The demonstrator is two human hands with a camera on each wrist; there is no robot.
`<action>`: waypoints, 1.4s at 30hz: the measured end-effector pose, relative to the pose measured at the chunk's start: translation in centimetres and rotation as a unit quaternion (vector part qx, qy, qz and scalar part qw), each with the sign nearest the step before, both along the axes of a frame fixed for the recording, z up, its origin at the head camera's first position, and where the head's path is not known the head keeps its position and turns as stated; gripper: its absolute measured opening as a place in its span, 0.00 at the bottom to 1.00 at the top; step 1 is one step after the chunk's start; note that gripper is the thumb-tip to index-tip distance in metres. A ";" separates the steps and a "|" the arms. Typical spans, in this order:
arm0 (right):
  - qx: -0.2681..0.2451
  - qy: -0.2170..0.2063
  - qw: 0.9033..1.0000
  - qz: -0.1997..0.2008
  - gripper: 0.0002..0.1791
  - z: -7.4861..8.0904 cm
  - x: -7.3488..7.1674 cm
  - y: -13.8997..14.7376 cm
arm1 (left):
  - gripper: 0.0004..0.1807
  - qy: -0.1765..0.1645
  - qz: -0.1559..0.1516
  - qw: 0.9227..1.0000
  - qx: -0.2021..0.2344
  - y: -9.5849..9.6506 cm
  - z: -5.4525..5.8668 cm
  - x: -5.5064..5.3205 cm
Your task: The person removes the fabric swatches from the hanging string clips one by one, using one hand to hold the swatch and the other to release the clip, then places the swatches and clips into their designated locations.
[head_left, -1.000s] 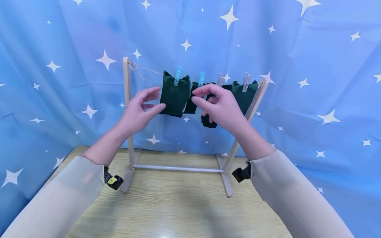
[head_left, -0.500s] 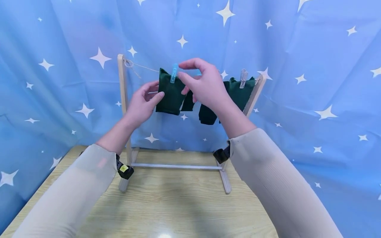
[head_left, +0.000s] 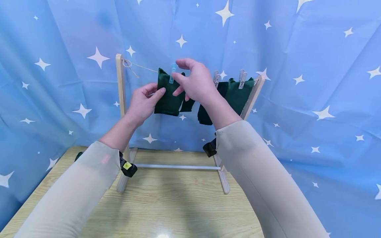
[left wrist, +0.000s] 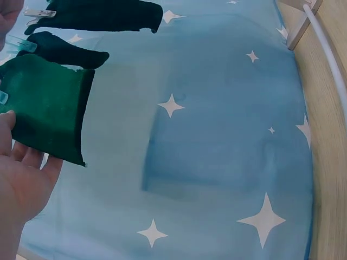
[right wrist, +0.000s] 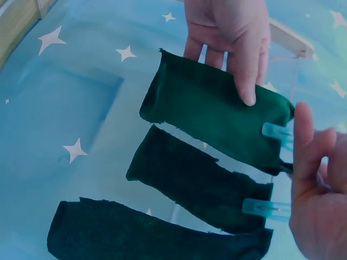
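A dark green velvet cloth (head_left: 168,99) hangs at the left of the string, held by a light blue clothespin (head_left: 172,74). My left hand (head_left: 144,102) pinches this cloth's left edge, the thumb in front and the fingers behind, as the right wrist view shows. Close beside the clothespin is my right hand (head_left: 196,81), its index finger and thumb spread apart around the peg's upper end without visibly squeezing it. Farther right hang other dark green cloths (head_left: 239,94); a second blue clothespin (right wrist: 265,208) is on the neighbouring one. Clear clothespins (head_left: 242,79) clip the right-hand pieces.
The string (head_left: 144,67) runs between two wooden posts (head_left: 121,86) of a small drying rack. A white bar (head_left: 178,167) joins its feet on the wooden table (head_left: 166,205). Behind is a blue star-patterned curtain (head_left: 282,49). Something dark (head_left: 78,155) lies partly hidden behind the left sleeve.
My left hand has moved right and taken hold of the cloth's left edge. My right hand has moved up and left to the first blue clothespin.
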State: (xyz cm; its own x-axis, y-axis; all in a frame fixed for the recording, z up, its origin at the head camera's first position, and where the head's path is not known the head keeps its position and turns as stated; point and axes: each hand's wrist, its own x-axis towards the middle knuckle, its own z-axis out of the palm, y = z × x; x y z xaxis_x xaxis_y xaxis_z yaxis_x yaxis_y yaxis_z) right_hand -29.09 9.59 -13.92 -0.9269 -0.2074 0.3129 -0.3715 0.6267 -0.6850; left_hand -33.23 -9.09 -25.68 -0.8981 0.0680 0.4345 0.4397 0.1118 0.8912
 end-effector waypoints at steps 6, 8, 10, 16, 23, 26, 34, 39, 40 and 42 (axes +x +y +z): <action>-0.011 -0.015 1.000 0.010 0.35 -0.5 -0.4 -0.1 | 0.21 0.004 -0.009 1.000 0.011 0.0 -0.2 -0.1; -0.011 -0.016 1.000 0.014 0.35 -0.6 -0.4 -0.1 | 0.20 0.004 -0.011 1.000 0.013 0.0 -0.3 -0.1; -0.011 -0.013 1.000 0.015 0.35 -0.6 -0.5 -0.2 | 0.20 0.004 -0.014 1.000 0.014 0.0 -0.3 0.0; -0.009 0.009 1.000 0.012 0.29 -0.8 -0.5 -0.4 | 0.20 -0.001 -0.025 1.000 0.013 0.0 -0.4 0.1; -0.012 0.016 1.000 0.001 0.27 -0.8 -0.2 -0.1 | 0.20 0.005 -0.042 0.999 0.002 -0.3 -0.4 0.4; -0.010 0.016 1.000 -0.001 0.27 -0.7 0.0 0.0 | 0.21 0.006 -0.060 0.998 0.005 -0.5 -0.3 0.6; 0.018 0.046 0.999 -0.012 0.21 -0.6 0.6 -0.3 | 0.23 -0.001 -0.088 0.996 0.025 -0.9 0.0 0.9; 0.016 0.076 0.997 -0.025 0.17 -0.5 1.0 -0.3 | 0.23 -0.012 -0.099 0.994 0.032 -1.1 0.3 1.2; 0.015 0.082 0.996 -0.030 0.17 -0.5 1.0 -0.3 | 0.23 -0.016 -0.101 0.994 0.033 -1.1 0.4 1.3; 0.008 0.090 0.995 -0.040 0.15 -0.5 1.2 -0.2 | 0.24 -0.022 -0.106 0.993 0.036 -1.2 0.5 1.5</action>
